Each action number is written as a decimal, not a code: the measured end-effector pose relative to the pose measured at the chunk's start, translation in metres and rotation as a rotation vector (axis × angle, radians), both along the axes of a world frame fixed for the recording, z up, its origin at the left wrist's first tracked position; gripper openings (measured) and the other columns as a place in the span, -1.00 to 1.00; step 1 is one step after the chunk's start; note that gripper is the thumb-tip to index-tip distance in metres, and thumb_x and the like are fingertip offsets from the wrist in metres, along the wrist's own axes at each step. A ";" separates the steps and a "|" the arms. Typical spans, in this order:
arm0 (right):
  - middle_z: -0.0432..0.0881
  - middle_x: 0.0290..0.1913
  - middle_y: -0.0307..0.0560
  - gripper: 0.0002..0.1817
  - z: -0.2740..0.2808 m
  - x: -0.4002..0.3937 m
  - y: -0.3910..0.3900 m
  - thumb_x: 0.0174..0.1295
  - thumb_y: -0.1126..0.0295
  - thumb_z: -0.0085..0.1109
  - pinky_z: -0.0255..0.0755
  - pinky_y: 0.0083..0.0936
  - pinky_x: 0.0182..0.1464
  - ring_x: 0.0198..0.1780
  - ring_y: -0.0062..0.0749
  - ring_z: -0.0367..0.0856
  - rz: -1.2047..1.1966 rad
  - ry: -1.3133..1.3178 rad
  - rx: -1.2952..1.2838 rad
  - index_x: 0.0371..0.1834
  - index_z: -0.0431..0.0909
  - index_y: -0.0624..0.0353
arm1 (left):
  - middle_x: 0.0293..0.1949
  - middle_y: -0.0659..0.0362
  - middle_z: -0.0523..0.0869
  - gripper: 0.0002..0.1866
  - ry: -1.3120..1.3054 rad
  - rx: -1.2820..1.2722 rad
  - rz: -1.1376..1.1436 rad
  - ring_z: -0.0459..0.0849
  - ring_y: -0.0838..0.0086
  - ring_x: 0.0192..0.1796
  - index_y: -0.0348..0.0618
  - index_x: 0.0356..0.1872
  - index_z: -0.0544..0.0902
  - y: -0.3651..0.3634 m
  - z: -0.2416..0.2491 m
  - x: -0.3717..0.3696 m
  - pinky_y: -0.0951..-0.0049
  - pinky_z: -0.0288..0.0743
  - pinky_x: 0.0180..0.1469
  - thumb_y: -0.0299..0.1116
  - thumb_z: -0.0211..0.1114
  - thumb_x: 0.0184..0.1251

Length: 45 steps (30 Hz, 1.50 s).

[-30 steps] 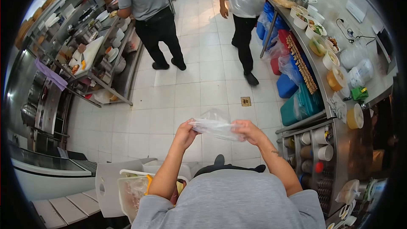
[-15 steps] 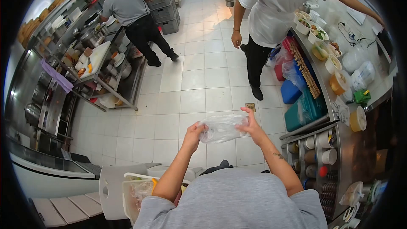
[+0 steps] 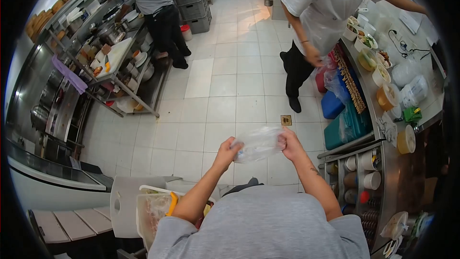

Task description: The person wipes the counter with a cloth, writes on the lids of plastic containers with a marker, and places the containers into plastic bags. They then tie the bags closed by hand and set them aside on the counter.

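A clear plastic bag (image 3: 259, 145) is stretched between my two hands, in front of my body and above the tiled floor. My left hand (image 3: 228, 152) has its fingers closed on the bag's left end. At the other end, my right hand (image 3: 291, 145) grips the plastic with fingers curled in. The bag looks wrinkled and slightly blurred; I cannot make out anything inside it.
A person in a white shirt (image 3: 321, 14) stands ahead beside the right counter, which holds several food tubs (image 3: 381, 74). Another person (image 3: 154, 9) works at the left shelves. A white bin (image 3: 143, 220) with a yellow-handled tool is by my left arm.
My right fingers, spread before, have closed on the bag. Both hands have shifted slightly right. The person in white has bent an arm, and the person at left has leaned toward the shelves.
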State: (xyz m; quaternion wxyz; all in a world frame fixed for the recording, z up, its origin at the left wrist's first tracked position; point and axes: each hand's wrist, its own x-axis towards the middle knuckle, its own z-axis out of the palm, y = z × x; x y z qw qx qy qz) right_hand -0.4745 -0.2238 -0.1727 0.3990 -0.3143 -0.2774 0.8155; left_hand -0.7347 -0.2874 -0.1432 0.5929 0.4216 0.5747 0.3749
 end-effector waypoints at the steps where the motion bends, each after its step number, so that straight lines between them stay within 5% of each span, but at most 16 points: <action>1: 0.53 -0.23 -0.11 -0.65 0.038 -0.014 -0.011 0.12 0.45 0.05 0.40 -0.56 -0.17 -0.26 -0.39 0.52 -0.072 -0.339 0.079 0.02 0.40 0.16 | -0.48 0.30 0.49 -0.85 -0.043 0.063 0.225 0.40 0.64 -0.48 -0.13 -0.23 0.47 0.005 -0.017 0.004 0.57 0.28 -0.50 -0.35 0.17 0.23; 4: 0.55 -0.23 -0.07 -0.53 0.061 -0.024 -0.032 0.07 0.36 0.17 0.41 -0.51 -0.11 -0.22 -0.31 0.53 0.134 -0.732 0.461 0.10 0.36 0.10 | -0.53 0.33 0.43 -0.91 -0.402 0.068 0.505 0.35 0.64 -0.52 -0.13 -0.29 0.45 0.016 -0.025 0.001 0.57 0.28 -0.51 -0.38 0.12 0.25; 7: 0.55 -0.16 0.03 -0.43 0.012 -0.029 -0.030 0.04 0.33 0.22 0.41 -0.49 -0.04 -0.13 -0.28 0.53 0.047 -0.846 0.458 0.18 0.31 0.04 | -0.57 0.34 0.38 -0.94 -0.414 0.068 0.523 0.32 0.63 -0.54 -0.12 -0.35 0.43 0.016 -0.016 0.012 0.57 0.29 -0.50 -0.41 0.09 0.27; 10: 0.54 -0.13 0.04 -0.42 0.023 -0.030 -0.036 0.02 0.35 0.25 0.41 -0.44 0.02 -0.05 -0.18 0.53 -0.062 -0.765 0.371 0.17 0.33 0.04 | -0.52 0.27 0.48 -0.91 -0.154 0.011 0.329 0.42 0.58 -0.49 -0.17 -0.30 0.44 0.010 -0.007 0.012 0.54 0.35 -0.43 -0.39 0.10 0.27; 13: 0.52 -0.15 0.01 -0.51 0.038 -0.041 -0.048 0.06 0.44 0.16 0.44 -0.31 -0.01 -0.04 -0.07 0.53 -0.148 -1.233 0.821 0.13 0.39 0.04 | -0.48 0.29 0.49 -0.88 0.139 0.076 0.096 0.41 0.62 -0.43 -0.18 -0.33 0.47 0.004 0.000 0.018 0.54 0.31 -0.43 -0.36 0.15 0.25; 16: 0.50 -0.15 0.07 -0.62 0.043 -0.042 -0.051 0.08 0.55 0.03 0.44 -0.16 -0.06 -0.07 0.09 0.50 0.019 -1.270 1.000 0.03 0.42 0.12 | -0.40 0.21 0.53 -0.79 0.337 0.040 -0.130 0.48 0.51 -0.37 -0.25 -0.26 0.48 0.010 0.001 0.018 0.43 0.36 -0.40 -0.31 0.19 0.24; 19: 0.48 -0.12 0.21 -0.66 0.007 -0.038 -0.049 0.06 0.63 -0.06 0.39 -0.22 -0.04 -0.05 0.14 0.46 -0.102 -1.152 0.887 -0.05 0.44 0.23 | -0.38 0.10 0.54 -0.80 0.528 0.151 -0.017 0.51 0.33 -0.35 -0.26 -0.21 0.49 0.009 0.025 0.026 0.34 0.38 -0.28 -0.39 0.19 0.19; 22: 0.50 -0.23 0.24 -0.72 -0.008 -0.029 -0.047 0.07 0.63 -0.11 0.41 -0.15 -0.09 -0.15 0.22 0.47 -0.215 -1.203 0.831 -0.11 0.39 0.29 | -0.35 0.00 0.53 -0.75 0.965 1.078 0.188 0.51 0.15 -0.28 -0.24 -0.14 0.48 0.006 0.072 0.046 0.30 0.37 -0.12 -0.50 0.18 0.11; 25: 0.53 -0.31 0.23 -0.74 -0.013 -0.020 -0.040 0.08 0.64 -0.15 0.41 -0.16 -0.10 -0.18 0.21 0.50 -0.262 -1.134 0.704 -0.14 0.39 0.28 | -0.32 -0.03 0.56 -0.67 0.710 0.967 -0.341 0.52 0.07 -0.18 -0.18 -0.07 0.44 -0.002 0.063 0.080 0.22 0.36 -0.06 -0.54 0.16 0.06; 28: 0.47 -0.52 -0.03 -0.80 0.005 -0.001 -0.033 0.11 0.63 -0.19 0.41 -0.34 -0.29 -0.45 -0.19 0.50 -0.444 -0.899 0.426 -0.23 0.42 0.28 | -0.25 -0.06 0.59 -0.63 0.844 0.525 -0.794 0.56 0.04 -0.11 -0.15 -0.01 0.41 0.011 -0.020 0.092 0.16 0.42 -0.11 -0.39 0.18 0.11; 29: 0.41 -0.52 -0.12 -0.72 0.029 0.014 -0.035 0.11 0.62 -0.15 0.40 -0.38 -0.32 -0.46 -0.41 0.43 -0.317 -0.822 0.205 -0.10 0.40 0.22 | -0.23 -0.07 0.59 -0.61 0.937 0.340 -0.921 0.57 0.03 -0.09 -0.13 0.01 0.41 0.018 -0.039 0.097 0.14 0.45 -0.13 -0.32 0.19 0.12; 32: 0.46 -0.37 -0.03 -0.60 0.024 0.048 -0.062 0.16 0.58 -0.10 0.43 -0.39 -0.22 -0.35 -0.33 0.48 -0.226 -1.058 0.386 0.11 0.33 0.08 | -0.08 -0.15 0.60 -0.40 1.081 0.203 -1.225 0.60 0.04 0.00 -0.05 0.16 0.32 0.014 0.002 0.129 0.16 0.50 -0.07 0.06 0.12 0.17; 35: 0.47 -0.06 0.23 -0.49 0.018 0.081 -0.094 0.19 0.50 -0.03 0.42 -0.20 -0.03 -0.10 0.09 0.52 -0.178 -1.109 0.716 0.25 0.21 -0.06 | 0.09 -0.19 0.49 -0.18 1.193 0.137 -1.379 0.53 0.05 0.12 0.09 0.31 0.21 0.016 -0.029 0.160 0.17 0.45 0.05 0.26 0.17 0.05; 38: 0.40 -0.02 0.21 -0.49 0.040 0.116 -0.121 0.23 0.46 0.00 0.41 -0.18 -0.01 -0.06 0.10 0.49 0.076 -1.204 0.449 0.26 0.22 -0.07 | 0.24 -0.20 0.34 -0.11 1.233 0.216 -1.587 0.43 0.04 0.23 0.15 0.38 0.11 0.018 -0.045 0.202 0.13 0.40 0.12 0.27 0.18 0.04; 42: 0.47 -0.15 0.16 -0.71 0.003 0.176 -0.147 0.24 0.46 -0.02 0.42 -0.18 -0.06 -0.14 0.10 0.52 -0.314 -1.313 0.390 0.04 0.43 0.15 | 0.21 -0.11 0.39 -0.24 1.258 0.319 -1.824 0.45 0.09 0.21 0.04 0.30 0.29 0.021 -0.023 0.293 0.16 0.40 0.11 0.16 0.21 0.09; 45: 0.51 -0.20 0.17 -0.79 0.018 0.236 -0.163 0.25 0.46 -0.04 0.41 -0.19 -0.08 -0.15 0.11 0.52 -0.594 -1.399 0.309 -0.10 0.50 0.22 | 0.06 -0.11 0.53 -0.48 0.836 0.589 -1.943 0.56 0.11 0.06 -0.03 0.20 0.42 0.033 -0.019 0.366 0.20 0.45 0.02 -0.07 0.18 0.24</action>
